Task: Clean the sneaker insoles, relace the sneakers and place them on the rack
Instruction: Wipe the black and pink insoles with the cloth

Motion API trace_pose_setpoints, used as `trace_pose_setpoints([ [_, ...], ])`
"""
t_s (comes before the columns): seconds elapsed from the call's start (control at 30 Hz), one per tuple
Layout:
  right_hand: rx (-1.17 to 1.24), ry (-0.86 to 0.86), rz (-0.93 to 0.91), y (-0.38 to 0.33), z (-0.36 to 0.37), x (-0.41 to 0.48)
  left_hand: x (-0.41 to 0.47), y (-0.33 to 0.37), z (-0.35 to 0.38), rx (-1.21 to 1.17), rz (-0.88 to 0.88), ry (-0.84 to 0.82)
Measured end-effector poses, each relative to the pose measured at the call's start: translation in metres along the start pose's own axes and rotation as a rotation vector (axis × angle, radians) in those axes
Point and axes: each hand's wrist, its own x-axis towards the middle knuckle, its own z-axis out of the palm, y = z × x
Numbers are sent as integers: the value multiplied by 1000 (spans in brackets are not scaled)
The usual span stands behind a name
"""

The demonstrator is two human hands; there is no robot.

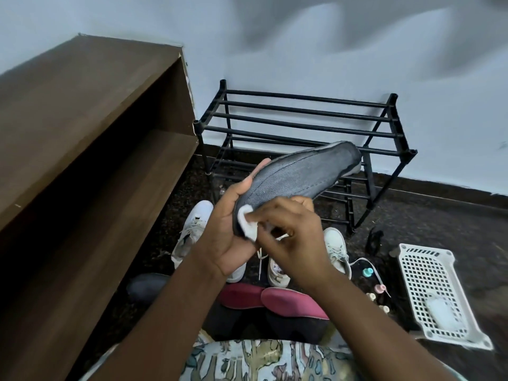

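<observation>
My left hand [229,229] grips the heel end of a grey insole [299,174], which points up and to the right in front of the black rack [302,125]. My right hand [294,232] pinches a small white wipe [247,224] against the insole's heel. On the floor below, one white sneaker [192,232] lies to the left and another white sneaker [336,251] to the right, with a loose lace [261,259] between them. Two pink insoles [275,298] lie near my knees. A second grey insole [148,287] lies at the left.
A brown wooden shelf unit [90,138] stands along the left. A white perforated basket [437,292] holding a pale object sits on the dark floor at the right. Small pastel items [380,288] lie beside it. The rack stands against a white wall.
</observation>
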Motion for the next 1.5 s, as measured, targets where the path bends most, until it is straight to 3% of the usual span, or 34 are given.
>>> trace_pose_setpoints([
  [0.17, -200, 266, 243, 44, -20, 14, -3, -5, 1, 114, -53, -107],
  [0.33, -282, 498, 709, 102, -56, 16, -10, 5, 2, 129, -97, -202],
  [0.43, -225, 414, 633, 90, -49, 16, -8, 5, 2, 126, -109, -189],
  [0.63, -11, -63, 110, 3, 1, -2, -5, 8, 5, 156, -99, -49],
  [0.73, -26, -114, 27, 6, 1, 0, -6, 7, 4, 145, -132, -20],
  [0.9, -86, 120, 225, 46, -24, 12, -4, 8, -3, 136, -168, -94],
  [1.1, -39, 481, 695, 102, -64, 12, -8, 14, -4, 168, -158, -200],
  [1.27, -96, 516, 811, 110, -82, 12, -15, 25, -4, 240, -153, -204],
  [1.37, -68, 518, 885, 110, -85, 14, -29, 41, -2, 254, -84, -100],
  [1.5, 193, 488, 950, 100, -77, 16, -53, 69, -22, 181, 98, 221],
])
